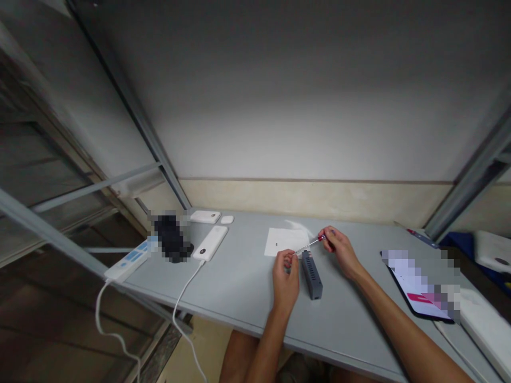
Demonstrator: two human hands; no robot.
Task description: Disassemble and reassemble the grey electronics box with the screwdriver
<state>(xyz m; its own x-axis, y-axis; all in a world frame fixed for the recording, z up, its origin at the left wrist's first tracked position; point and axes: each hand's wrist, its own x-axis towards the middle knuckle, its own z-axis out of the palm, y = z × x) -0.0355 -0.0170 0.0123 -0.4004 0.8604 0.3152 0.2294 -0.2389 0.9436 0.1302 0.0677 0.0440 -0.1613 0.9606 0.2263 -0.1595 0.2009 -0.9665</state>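
Observation:
My right hand point(338, 249) is closed around the red handle of a small screwdriver point(312, 244), whose thin shaft points left toward my left hand. My left hand point(286, 277) is pinched at the screwdriver's tip, fingers together on something too small to make out. Between the hands a dark grey oblong device point(312, 275) lies on the grey table point(239, 282). Just behind it sits a white sheet of paper point(285, 240) with a tiny dark speck on it.
At the left lie a white power bank point(210, 242) with a cable, two small white cases point(205, 216), a blurred dark object point(171, 236) and a power strip point(128, 260). A tablet point(419, 287) rests at the right. A metal frame stands on both sides.

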